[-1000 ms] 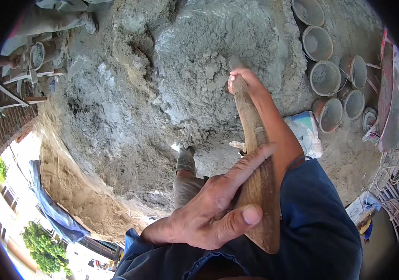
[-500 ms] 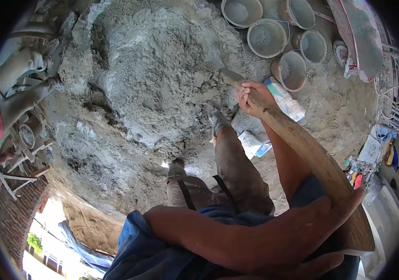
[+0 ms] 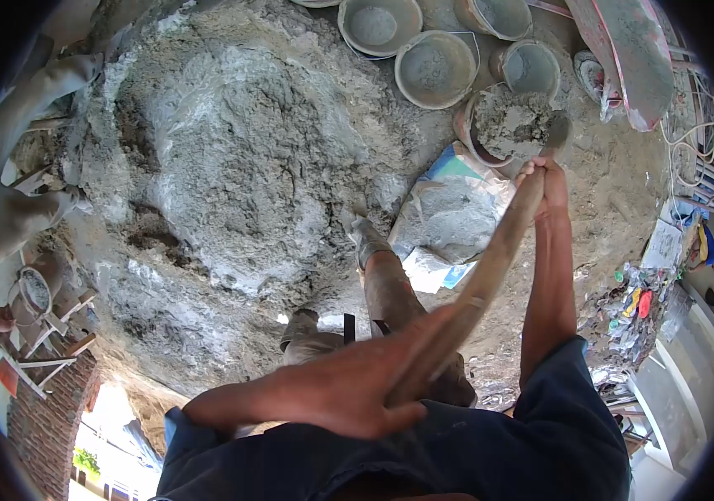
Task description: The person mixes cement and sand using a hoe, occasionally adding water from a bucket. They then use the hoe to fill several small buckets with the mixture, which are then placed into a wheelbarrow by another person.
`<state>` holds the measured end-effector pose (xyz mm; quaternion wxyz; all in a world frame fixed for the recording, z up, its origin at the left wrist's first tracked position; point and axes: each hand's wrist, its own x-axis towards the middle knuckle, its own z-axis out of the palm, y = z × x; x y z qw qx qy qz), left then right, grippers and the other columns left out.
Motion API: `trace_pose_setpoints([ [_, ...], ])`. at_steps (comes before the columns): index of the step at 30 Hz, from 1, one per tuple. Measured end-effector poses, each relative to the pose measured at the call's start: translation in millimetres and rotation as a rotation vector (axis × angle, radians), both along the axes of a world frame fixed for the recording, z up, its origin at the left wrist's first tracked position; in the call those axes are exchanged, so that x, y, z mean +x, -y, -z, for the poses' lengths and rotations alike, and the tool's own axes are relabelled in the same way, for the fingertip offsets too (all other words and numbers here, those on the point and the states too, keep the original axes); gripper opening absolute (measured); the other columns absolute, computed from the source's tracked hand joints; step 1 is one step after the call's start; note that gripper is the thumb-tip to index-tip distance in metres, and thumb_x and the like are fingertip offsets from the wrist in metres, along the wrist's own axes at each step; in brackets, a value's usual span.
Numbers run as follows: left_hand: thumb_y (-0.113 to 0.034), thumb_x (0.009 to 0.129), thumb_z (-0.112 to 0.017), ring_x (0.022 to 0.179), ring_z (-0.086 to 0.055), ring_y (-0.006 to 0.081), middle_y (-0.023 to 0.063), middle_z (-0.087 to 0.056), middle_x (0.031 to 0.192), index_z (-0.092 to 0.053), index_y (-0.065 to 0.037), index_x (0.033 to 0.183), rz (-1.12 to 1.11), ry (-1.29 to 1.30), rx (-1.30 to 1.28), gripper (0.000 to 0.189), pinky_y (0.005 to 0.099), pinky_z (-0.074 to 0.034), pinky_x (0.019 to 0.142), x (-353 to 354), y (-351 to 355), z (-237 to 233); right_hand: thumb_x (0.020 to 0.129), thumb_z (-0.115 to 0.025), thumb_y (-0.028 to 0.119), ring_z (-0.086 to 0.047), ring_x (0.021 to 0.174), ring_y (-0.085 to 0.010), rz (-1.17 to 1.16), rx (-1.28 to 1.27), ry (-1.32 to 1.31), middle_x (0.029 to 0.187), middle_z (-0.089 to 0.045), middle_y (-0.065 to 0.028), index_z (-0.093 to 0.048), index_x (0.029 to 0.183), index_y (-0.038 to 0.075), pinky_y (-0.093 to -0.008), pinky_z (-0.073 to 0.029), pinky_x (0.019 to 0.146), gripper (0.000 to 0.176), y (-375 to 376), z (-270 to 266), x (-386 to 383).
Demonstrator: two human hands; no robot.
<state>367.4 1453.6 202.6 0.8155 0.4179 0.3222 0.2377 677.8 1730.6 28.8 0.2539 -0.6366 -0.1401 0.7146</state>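
Observation:
My right hand (image 3: 547, 185) is closed round the wooden handle of a hoe (image 3: 499, 250), just below its grey blade. Closer to my body, my left hand (image 3: 374, 376) grips the rear of the handle; its fingers are partly hidden and slightly blurred. The blade is at the right rim of a bucket (image 3: 465, 134), with a clump of wet mortar (image 3: 516, 117) beside it, over the bucket's mouth. To the left spreads a large heap of wet mortar (image 3: 265, 159). A torn cement bag (image 3: 449, 209) lies below the bucket, near my foot.
More buckets, including one (image 3: 435, 70) and another (image 3: 532, 68), stand at the top. A mortar-smeared wheelbarrow (image 3: 624, 58) is at upper right. Another person's legs (image 3: 40, 92) show at far left, near a wooden frame (image 3: 48, 342). Litter (image 3: 637, 301) lies at right.
The hoe's head has moved right from the heap's edge to the bucket, where mortar now shows. My right hand moved right; my left hand moved left across my body.

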Motion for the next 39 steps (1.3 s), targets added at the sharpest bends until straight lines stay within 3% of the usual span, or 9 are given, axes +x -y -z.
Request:
trace_pose_setpoints([
  [1, -0.019, 0.077, -0.068, 0.093, -0.062, 0.0363, 0.0272, -0.057, 0.111, -0.014, 0.002, 0.145, 0.265, -0.168, -0.355, 0.089, 0.0439, -0.051, 0.086, -9, -7, 27, 0.084, -0.052, 0.011, -0.050, 0.052, -0.0194, 0.043, 0.038, 0.065, 0.062, -0.051, -0.0054, -0.049, 0.076, 0.007, -0.0350, -0.050, 0.055, 0.009, 8, 21, -10],
  [4, -0.003, 0.067, -0.063, 0.085, -0.064, 0.0293, 0.0168, -0.064, 0.093, -0.055, -0.007, 0.110, 0.126, -0.604, -0.275, 0.044, 0.0392, -0.052, 0.074, 12, 48, 185, 0.081, -0.055, 0.005, -0.053, 0.058, -0.0220, 0.068, 0.047, 0.096, 0.066, -0.051, -0.0072, -0.051, 0.077, 0.006, -0.0384, -0.051, 0.059, 0.005, 32, 109, -21],
  [7, -0.001, 0.066, -0.063, 0.091, -0.063, 0.0370, 0.0160, -0.065, 0.096, -0.057, -0.009, 0.105, -0.085, -0.919, -0.028, 0.040, 0.0440, -0.051, 0.077, 21, 89, 311, 0.077, -0.057, -0.001, -0.056, 0.059, -0.0242, 0.210, 0.023, 0.128, 0.069, -0.052, -0.0100, -0.050, 0.078, 0.004, -0.0428, -0.051, 0.058, 0.009, 51, 157, -39],
  [13, -0.001, 0.065, -0.065, 0.099, -0.060, 0.0372, 0.0136, -0.061, 0.102, -0.056, -0.011, 0.101, -0.345, -0.962, 0.017, 0.039, 0.0462, -0.050, 0.080, 47, 170, 362, 0.077, -0.055, -0.001, -0.058, 0.067, -0.0249, 0.218, 0.156, 0.052, 0.074, -0.054, -0.0107, -0.049, 0.088, 0.002, -0.0445, -0.051, 0.068, 0.013, 124, 110, -46],
  [20, -0.006, 0.066, -0.069, 0.093, -0.058, 0.0396, 0.0151, -0.060, 0.094, -0.055, -0.009, 0.098, -0.616, -0.873, -0.184, 0.035, 0.0450, -0.048, 0.079, 90, 323, 240, 0.075, -0.060, 0.000, -0.058, 0.066, -0.0213, -0.154, 0.209, -0.128, 0.072, -0.053, -0.0074, -0.048, 0.092, 0.005, -0.0412, -0.050, 0.064, 0.021, 222, 31, -148],
  [27, -0.012, 0.072, -0.068, 0.100, -0.062, 0.0313, 0.0201, -0.062, 0.101, -0.054, -0.002, 0.118, -0.709, -0.703, -0.684, 0.049, 0.0382, -0.048, 0.086, 8, 340, 124, 0.078, -0.064, 0.005, -0.054, 0.054, -0.0194, -0.512, -0.007, -0.148, 0.066, -0.053, -0.0071, -0.050, 0.084, 0.004, -0.0363, -0.048, 0.054, 0.016, 311, 197, -345],
  [30, -0.020, 0.076, -0.069, 0.111, -0.056, 0.0283, 0.0224, -0.057, 0.116, -0.042, 0.005, 0.134, -1.134, -0.433, -0.565, 0.069, 0.0369, -0.042, 0.096, -7, 378, 83, 0.081, -0.060, 0.006, -0.053, 0.054, -0.0210, -0.662, -0.210, -0.134, 0.064, -0.053, -0.0072, -0.050, 0.080, 0.005, -0.0379, -0.048, 0.054, 0.010, 385, 221, -375],
  [37, -0.048, 0.093, -0.053, 0.124, -0.047, 0.0362, 0.0312, -0.043, 0.136, -0.023, 0.011, 0.144, -1.225, 0.002, -0.078, 0.083, 0.0384, -0.034, 0.105, -50, 301, -4, 0.086, -0.054, 0.010, -0.053, 0.058, -0.0209, -0.596, -0.575, -0.390, 0.064, -0.050, -0.0057, -0.047, 0.077, 0.005, -0.0364, -0.050, 0.058, 0.012, 344, 164, -360],
  [39, -0.066, 0.081, -0.058, 0.122, -0.050, 0.0338, 0.0275, -0.048, 0.132, -0.023, 0.007, 0.146, -1.190, 0.215, -0.220, 0.104, 0.0422, -0.036, 0.104, -52, 252, -28, 0.087, -0.053, 0.010, -0.053, 0.059, -0.0185, -0.566, -0.704, -0.478, 0.065, -0.051, -0.0055, -0.047, 0.077, 0.005, -0.0345, -0.051, 0.060, 0.013, 319, 149, -351],
])
